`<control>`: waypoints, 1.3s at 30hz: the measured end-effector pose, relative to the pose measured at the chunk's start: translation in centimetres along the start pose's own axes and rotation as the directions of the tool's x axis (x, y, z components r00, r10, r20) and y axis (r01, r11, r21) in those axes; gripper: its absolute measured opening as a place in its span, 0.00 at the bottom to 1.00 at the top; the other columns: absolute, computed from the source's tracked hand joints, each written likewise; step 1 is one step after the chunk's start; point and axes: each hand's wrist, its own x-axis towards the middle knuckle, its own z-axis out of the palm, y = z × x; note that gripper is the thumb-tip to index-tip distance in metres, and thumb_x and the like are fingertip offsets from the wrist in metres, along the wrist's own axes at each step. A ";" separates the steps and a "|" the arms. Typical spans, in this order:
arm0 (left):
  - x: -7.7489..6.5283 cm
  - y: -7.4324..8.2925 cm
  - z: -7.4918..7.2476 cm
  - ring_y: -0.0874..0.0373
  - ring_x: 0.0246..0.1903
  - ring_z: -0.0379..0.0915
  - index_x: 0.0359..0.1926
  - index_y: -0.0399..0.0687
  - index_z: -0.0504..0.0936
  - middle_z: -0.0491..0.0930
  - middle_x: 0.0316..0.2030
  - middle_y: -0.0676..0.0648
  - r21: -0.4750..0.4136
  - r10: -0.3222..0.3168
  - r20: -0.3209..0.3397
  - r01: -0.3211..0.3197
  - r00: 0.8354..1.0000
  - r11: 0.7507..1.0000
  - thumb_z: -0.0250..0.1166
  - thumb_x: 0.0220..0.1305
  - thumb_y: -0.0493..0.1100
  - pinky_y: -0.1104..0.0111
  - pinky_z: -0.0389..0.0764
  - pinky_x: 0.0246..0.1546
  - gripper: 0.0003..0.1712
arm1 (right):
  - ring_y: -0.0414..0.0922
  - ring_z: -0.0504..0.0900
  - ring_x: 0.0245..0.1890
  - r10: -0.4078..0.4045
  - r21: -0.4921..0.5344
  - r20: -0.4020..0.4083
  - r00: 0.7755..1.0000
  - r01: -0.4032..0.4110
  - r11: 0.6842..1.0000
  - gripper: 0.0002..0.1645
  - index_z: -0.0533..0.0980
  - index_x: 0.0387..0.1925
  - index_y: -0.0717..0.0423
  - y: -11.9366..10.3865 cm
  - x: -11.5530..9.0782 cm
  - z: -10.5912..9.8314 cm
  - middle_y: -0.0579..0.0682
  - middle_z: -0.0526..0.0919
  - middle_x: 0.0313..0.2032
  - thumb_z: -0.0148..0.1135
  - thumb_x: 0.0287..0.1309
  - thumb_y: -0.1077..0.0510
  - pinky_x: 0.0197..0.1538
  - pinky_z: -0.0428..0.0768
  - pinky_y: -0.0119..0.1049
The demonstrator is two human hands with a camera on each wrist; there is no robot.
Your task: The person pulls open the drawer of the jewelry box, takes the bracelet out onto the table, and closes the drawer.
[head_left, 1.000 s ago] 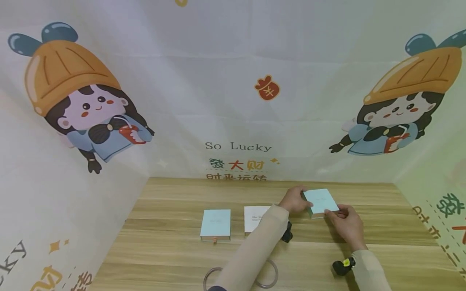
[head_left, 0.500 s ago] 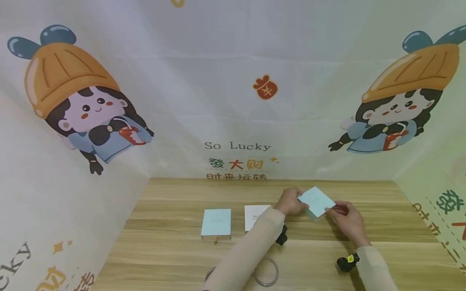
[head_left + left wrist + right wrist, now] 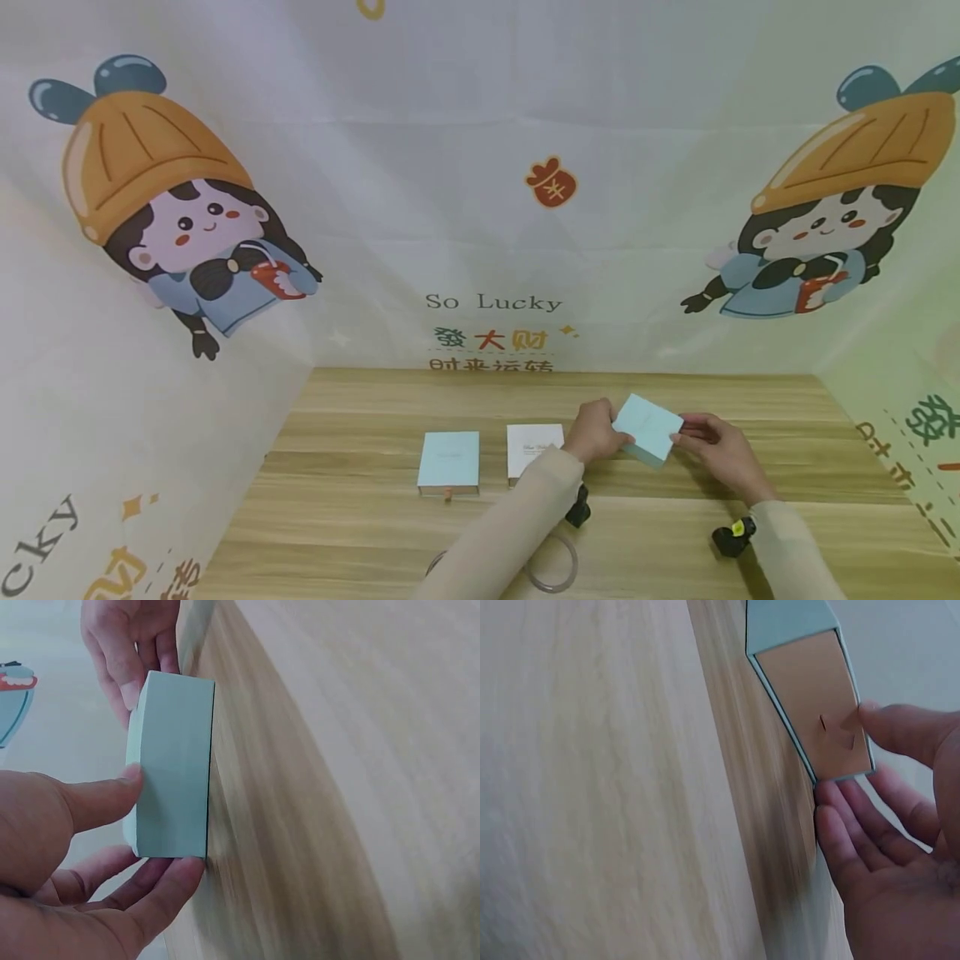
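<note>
A light teal drawer-style gift box (image 3: 649, 428) sits turned at an angle at the right of the table, between both hands. My left hand (image 3: 596, 430) grips its left side, thumb on the top edge and fingers at the side, as the left wrist view shows. On the opposite side, my right hand (image 3: 716, 446) pinches the box, thumb at the top edge and fingers along the side. In the right wrist view the orange drawer front (image 3: 814, 705) with its small ribbon tab sits inside the teal sleeve.
Left of the hands, another teal box (image 3: 449, 460) with an orange tab lies flat. A white box (image 3: 531, 443) is partly behind the left sleeve. Near the front, a translucent bangle (image 3: 553, 563) lies on the wooden table (image 3: 360, 533); a second ring is mostly hidden by the sleeve.
Both hands have rotated the held teal box clockwise on the table, so its orange front now faces right, away from the head view. The other boxes stay put.
</note>
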 end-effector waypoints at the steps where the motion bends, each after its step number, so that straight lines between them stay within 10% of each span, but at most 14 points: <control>1: -0.2 0.0 0.0 0.61 0.31 0.70 0.36 0.38 0.77 0.79 0.33 0.48 0.008 -0.006 -0.001 0.006 1.000 1.000 0.78 0.57 0.41 0.72 0.77 0.36 0.17 | 0.58 0.83 0.55 -0.011 -0.006 0.007 1.000 0.011 1.000 0.35 0.72 0.65 0.67 0.0 0.0 -0.1 0.67 0.82 0.57 0.66 0.68 0.47 0.45 0.79 0.25; 11: -2.7 0.5 0.1 0.60 0.23 0.60 0.26 0.42 0.71 0.66 0.22 0.52 0.064 0.007 -0.013 -0.006 1.000 0.998 0.77 0.57 0.40 0.72 0.65 0.21 0.20 | 0.54 0.83 0.57 -0.037 -0.012 0.107 0.994 0.039 0.999 0.33 0.74 0.65 0.61 0.0 0.5 -0.7 0.63 0.82 0.59 0.66 0.67 0.46 0.51 0.79 0.32; 23: -4.3 0.4 1.1 0.61 0.33 0.73 0.44 0.36 0.81 0.82 0.34 0.46 0.068 0.040 -0.050 -0.037 0.998 0.997 0.76 0.58 0.40 0.70 0.79 0.35 0.17 | 0.36 0.83 0.51 -0.118 0.056 0.180 0.976 0.110 0.992 0.29 0.73 0.66 0.63 0.4 1.2 -0.8 0.64 0.82 0.60 0.65 0.68 0.56 0.50 0.79 0.22; 31: -5.5 0.7 1.9 0.52 0.46 0.83 0.59 0.36 0.77 0.84 0.47 0.41 0.080 -0.056 -0.078 0.062 0.995 0.995 0.75 0.60 0.46 0.61 0.85 0.44 0.30 | 0.27 0.78 0.50 -0.164 0.051 0.210 0.964 0.157 0.986 0.27 0.73 0.67 0.62 0.4 1.2 -0.8 0.62 0.82 0.58 0.63 0.70 0.57 0.51 0.79 0.23; 39: -5.9 1.0 1.6 0.54 0.45 0.82 0.61 0.33 0.76 0.84 0.49 0.40 0.126 -0.038 -0.085 0.049 0.996 0.991 0.73 0.60 0.47 0.63 0.84 0.43 0.33 | 0.50 0.83 0.56 -0.175 -0.010 0.231 0.957 0.182 0.983 0.28 0.71 0.68 0.64 -0.5 1.1 -0.8 0.64 0.82 0.59 0.61 0.71 0.58 0.51 0.80 0.27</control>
